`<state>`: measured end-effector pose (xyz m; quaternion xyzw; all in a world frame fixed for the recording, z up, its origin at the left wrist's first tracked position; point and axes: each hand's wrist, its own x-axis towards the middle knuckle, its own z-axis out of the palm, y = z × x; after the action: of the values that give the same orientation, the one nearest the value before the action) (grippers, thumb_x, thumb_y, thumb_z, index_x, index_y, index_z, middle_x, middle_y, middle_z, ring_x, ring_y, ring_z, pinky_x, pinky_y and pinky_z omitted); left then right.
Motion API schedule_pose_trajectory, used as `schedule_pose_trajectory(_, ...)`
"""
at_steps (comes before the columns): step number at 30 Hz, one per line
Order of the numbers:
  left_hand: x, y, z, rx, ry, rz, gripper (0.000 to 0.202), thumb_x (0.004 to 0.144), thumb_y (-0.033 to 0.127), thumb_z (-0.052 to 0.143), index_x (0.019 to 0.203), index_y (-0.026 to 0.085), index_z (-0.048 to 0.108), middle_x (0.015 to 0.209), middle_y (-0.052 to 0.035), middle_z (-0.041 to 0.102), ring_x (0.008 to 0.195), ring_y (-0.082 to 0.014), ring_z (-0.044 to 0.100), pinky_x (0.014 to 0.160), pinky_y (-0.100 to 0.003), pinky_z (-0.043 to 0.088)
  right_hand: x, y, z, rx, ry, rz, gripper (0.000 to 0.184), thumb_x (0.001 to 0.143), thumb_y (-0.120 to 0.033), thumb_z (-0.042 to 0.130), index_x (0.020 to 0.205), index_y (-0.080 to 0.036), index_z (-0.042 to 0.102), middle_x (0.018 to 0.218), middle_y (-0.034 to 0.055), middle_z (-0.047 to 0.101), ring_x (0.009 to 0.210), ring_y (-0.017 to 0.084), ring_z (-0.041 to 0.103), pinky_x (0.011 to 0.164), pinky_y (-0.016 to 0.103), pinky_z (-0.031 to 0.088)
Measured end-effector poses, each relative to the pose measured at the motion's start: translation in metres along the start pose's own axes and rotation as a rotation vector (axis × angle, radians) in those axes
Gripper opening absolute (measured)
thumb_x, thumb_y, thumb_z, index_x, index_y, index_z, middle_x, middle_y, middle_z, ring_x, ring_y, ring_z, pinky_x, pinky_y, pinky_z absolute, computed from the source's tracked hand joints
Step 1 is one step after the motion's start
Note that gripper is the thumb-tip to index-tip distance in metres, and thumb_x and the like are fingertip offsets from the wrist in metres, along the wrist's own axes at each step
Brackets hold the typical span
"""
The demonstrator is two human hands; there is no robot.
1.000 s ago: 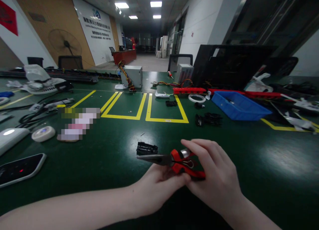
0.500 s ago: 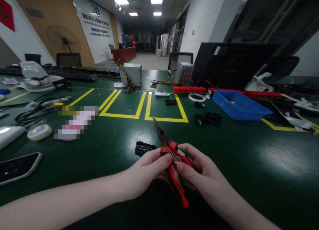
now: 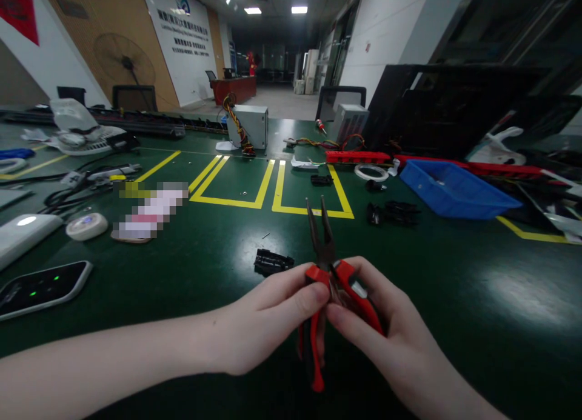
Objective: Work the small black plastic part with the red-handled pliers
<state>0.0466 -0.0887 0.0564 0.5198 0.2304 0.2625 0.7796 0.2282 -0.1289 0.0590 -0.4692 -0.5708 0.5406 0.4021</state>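
Note:
Both hands hold a pair of red-handled needle-nose pliers (image 3: 321, 256) over the green table (image 3: 477, 299). My left hand (image 3: 268, 320) pinches the left handle near the pivot with thumb and fingers. My right hand (image 3: 386, 335) wraps the right handle. The jaws point away from me and stand slightly apart. A small black plastic part (image 3: 273, 262) lies on the table just left of the pliers, a short way beyond my left hand.
Yellow tape rectangles (image 3: 236, 186) mark the table ahead. A blue bin (image 3: 454, 190) sits at the right, black parts (image 3: 391, 213) beside it. A phone (image 3: 39, 286), a white device (image 3: 22, 233) and a tape roll (image 3: 86, 226) lie at left. Power supply boxes (image 3: 250, 126) and cables stand farther back.
The pliers have swung from lying sideways, tips to the left, to pointing straight away from me. Their jaws have parted. Both hands shifted their hold on the handles.

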Motion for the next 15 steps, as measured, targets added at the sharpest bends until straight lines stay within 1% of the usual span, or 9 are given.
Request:
schedule_pose_trajectory(2, 0.002, -0.003, -0.002, 0.000, 0.007, 0.020, 0.044, 0.093, 0.054, 0.056, 0.109, 0.013, 0.061, 0.073, -0.0028, 0.061, 0.066, -0.0146, 0.062, 0.065, -0.025, 0.052, 0.005, 0.001, -0.004, -0.002, -0.013, -0.009, 0.025, 0.090, -0.041, 0.058, 0.106, -0.023, 0.057, 0.079, -0.0015, 0.065, 0.073, 0.014, 0.065, 0.068, 0.026, 0.055)
schedule_pose_trajectory(4, 0.004, -0.008, -0.004, -0.016, 0.017, 0.014, 0.042, 0.094, 0.051, 0.055, 0.110, 0.013, 0.061, 0.076, -0.0045, 0.063, 0.072, -0.0170, 0.066, 0.071, -0.028, 0.053, 0.010, 0.003, -0.007, -0.037, -0.002, 0.007, 0.025, 0.089, -0.041, 0.058, 0.105, -0.021, 0.059, 0.075, -0.0015, 0.063, 0.070, 0.014, 0.064, 0.066, 0.027, 0.055)
schedule_pose_trajectory(6, 0.005, -0.013, -0.005, -0.031, 0.025, 0.004, 0.039, 0.095, 0.048, 0.056, 0.111, 0.013, 0.062, 0.084, -0.0068, 0.066, 0.077, -0.0179, 0.068, 0.073, -0.028, 0.053, 0.014, 0.003, -0.011, -0.100, 0.005, 0.020, 0.025, 0.087, -0.039, 0.060, 0.103, -0.020, 0.060, 0.073, -0.0012, 0.064, 0.068, 0.015, 0.064, 0.065, 0.028, 0.054)
schedule_pose_trajectory(8, 0.005, -0.016, -0.006, -0.067, 0.018, -0.002, 0.037, 0.094, 0.046, 0.060, 0.113, 0.014, 0.063, 0.092, -0.0085, 0.066, 0.077, -0.0178, 0.069, 0.072, -0.029, 0.055, 0.014, 0.003, -0.013, -0.156, -0.005, 0.019, 0.025, 0.087, -0.039, 0.061, 0.102, -0.020, 0.060, 0.078, 0.0001, 0.066, 0.072, 0.016, 0.065, 0.068, 0.029, 0.055)
schedule_pose_trajectory(10, 0.004, -0.018, -0.007, -0.111, 0.017, 0.007, 0.038, 0.091, 0.044, 0.064, 0.115, 0.014, 0.064, 0.096, -0.0091, 0.067, 0.077, -0.0179, 0.070, 0.071, -0.029, 0.056, 0.012, 0.004, -0.015, -0.212, 0.005, -0.006, 0.026, 0.088, -0.041, 0.059, 0.106, -0.021, 0.060, 0.087, 0.0019, 0.069, 0.080, 0.018, 0.068, 0.071, 0.030, 0.056)
schedule_pose_trajectory(12, 0.004, -0.018, -0.008, -0.154, 0.051, 0.037, 0.038, 0.090, 0.042, 0.067, 0.117, 0.016, 0.064, 0.098, -0.0092, 0.068, 0.081, -0.0186, 0.070, 0.070, -0.028, 0.057, 0.008, 0.005, -0.015, -0.361, 0.071, -0.103, 0.032, 0.088, -0.043, 0.060, 0.113, -0.024, 0.058, 0.101, 0.0040, 0.069, 0.090, 0.020, 0.068, 0.076, 0.033, 0.057)
schedule_pose_trajectory(13, 0.003, -0.019, -0.009, -0.175, 0.077, 0.059, 0.036, 0.090, 0.039, 0.068, 0.118, 0.017, 0.065, 0.101, -0.0093, 0.069, 0.084, -0.0190, 0.071, 0.071, -0.028, 0.058, 0.006, 0.006, -0.014, -0.488, 0.125, -0.185, 0.040, 0.085, -0.045, 0.062, 0.119, -0.024, 0.056, 0.107, 0.0055, 0.068, 0.094, 0.022, 0.067, 0.078, 0.035, 0.057)
schedule_pose_trajectory(15, 0.002, -0.020, -0.009, -0.213, 0.119, 0.103, 0.031, 0.091, 0.033, 0.068, 0.119, 0.021, 0.065, 0.111, -0.0091, 0.069, 0.091, -0.0199, 0.071, 0.075, -0.029, 0.058, 0.004, 0.008, -0.011, -0.813, 0.248, -0.388, 0.067, 0.076, -0.051, 0.071, 0.132, -0.022, 0.049, 0.118, 0.0104, 0.064, 0.104, 0.027, 0.063, 0.083, 0.042, 0.055)
